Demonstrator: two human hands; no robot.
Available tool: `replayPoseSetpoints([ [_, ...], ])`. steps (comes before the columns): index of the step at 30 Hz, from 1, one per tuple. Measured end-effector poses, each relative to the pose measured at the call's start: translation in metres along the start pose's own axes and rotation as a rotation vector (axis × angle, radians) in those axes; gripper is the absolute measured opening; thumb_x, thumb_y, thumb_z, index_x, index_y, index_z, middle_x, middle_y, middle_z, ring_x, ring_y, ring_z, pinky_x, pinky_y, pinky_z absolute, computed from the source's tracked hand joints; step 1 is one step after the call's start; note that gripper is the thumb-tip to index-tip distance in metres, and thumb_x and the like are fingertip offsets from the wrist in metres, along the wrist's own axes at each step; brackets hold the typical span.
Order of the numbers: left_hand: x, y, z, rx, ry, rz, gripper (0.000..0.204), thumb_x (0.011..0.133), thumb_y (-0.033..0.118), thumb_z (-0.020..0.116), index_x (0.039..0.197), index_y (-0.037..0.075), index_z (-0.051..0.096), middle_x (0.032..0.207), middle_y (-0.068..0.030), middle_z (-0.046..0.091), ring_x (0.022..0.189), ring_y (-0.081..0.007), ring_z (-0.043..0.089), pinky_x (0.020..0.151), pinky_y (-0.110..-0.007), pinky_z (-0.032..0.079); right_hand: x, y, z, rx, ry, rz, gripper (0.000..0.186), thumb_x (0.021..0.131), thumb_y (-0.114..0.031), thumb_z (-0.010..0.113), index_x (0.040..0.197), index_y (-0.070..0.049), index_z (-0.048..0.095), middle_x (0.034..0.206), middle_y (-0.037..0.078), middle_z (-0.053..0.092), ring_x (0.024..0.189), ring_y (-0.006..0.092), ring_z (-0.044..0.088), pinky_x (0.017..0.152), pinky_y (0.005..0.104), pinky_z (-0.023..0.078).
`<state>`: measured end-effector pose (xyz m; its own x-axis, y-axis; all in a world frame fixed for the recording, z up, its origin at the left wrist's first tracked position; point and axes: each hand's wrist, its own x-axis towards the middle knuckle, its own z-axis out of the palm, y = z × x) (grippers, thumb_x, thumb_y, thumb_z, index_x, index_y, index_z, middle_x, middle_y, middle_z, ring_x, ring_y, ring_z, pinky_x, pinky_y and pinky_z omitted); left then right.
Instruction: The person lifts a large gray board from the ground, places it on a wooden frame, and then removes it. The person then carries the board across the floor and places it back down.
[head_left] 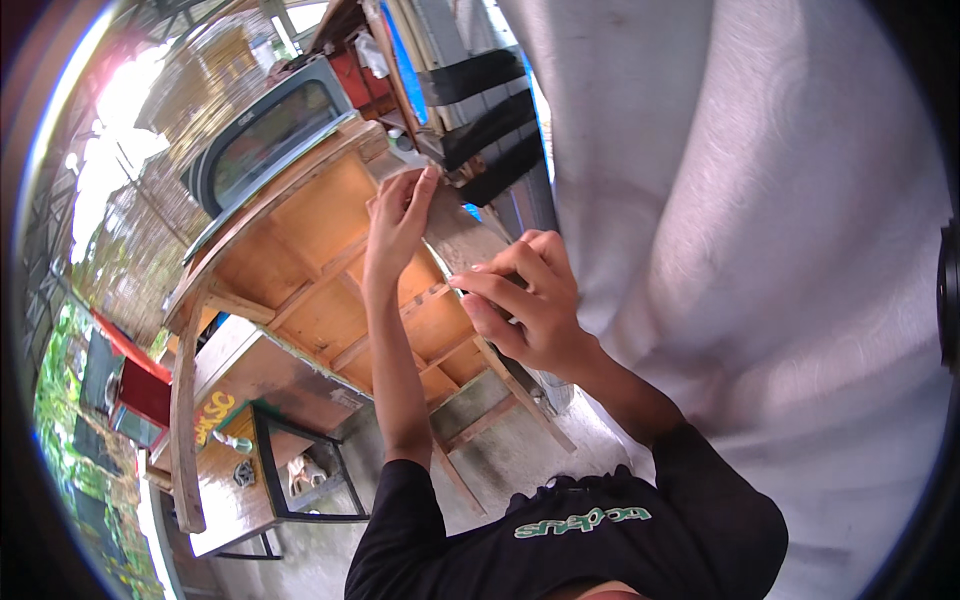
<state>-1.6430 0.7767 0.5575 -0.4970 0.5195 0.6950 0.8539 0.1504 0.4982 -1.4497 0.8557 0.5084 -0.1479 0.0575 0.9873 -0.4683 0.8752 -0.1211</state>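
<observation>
Both my hands are raised before the orange-brown underside of a wooden table (300, 235), which stands tilted in the picture. My left hand (402, 212) is higher, near the table's corner, its fingers bent in and the thumb side turned up. Lower and to the right, my right hand (530, 300) has curled fingers, the thumb and index tips drawn close together beside the table's edge. Anything pinched in either hand is too small or hidden to make out. A large whitish cloth (760, 200) hangs just right of my right hand.
A framed dark glass panel (275, 135) stands beyond the table. Black-wrapped bars (485, 125) rise near the cloth. At lower left is a low table (235, 490) with a black metal frame (315, 517); a red box (145, 390) stands farther left. Wooden legs reach toward the concrete floor (350, 555).
</observation>
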Motion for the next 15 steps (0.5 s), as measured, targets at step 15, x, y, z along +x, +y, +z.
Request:
replayPoseSetpoints([
  [15,-0.001,-0.005,0.001,0.127,-0.186,0.039,0.043,0.099,0.04,0.043,0.111,0.006,0.068,0.123,-0.0087,0.061,0.124,-0.0302,0.036,0.109,-0.043,0.02,-0.002,-0.009,-0.001,-0.079,0.021,0.032,0.013,0.079,-0.009,0.069,0.09,-0.013,0.073,0.084,0.0,0.061,0.079,0.0192,0.045,0.072,0.0302,0.039],
])
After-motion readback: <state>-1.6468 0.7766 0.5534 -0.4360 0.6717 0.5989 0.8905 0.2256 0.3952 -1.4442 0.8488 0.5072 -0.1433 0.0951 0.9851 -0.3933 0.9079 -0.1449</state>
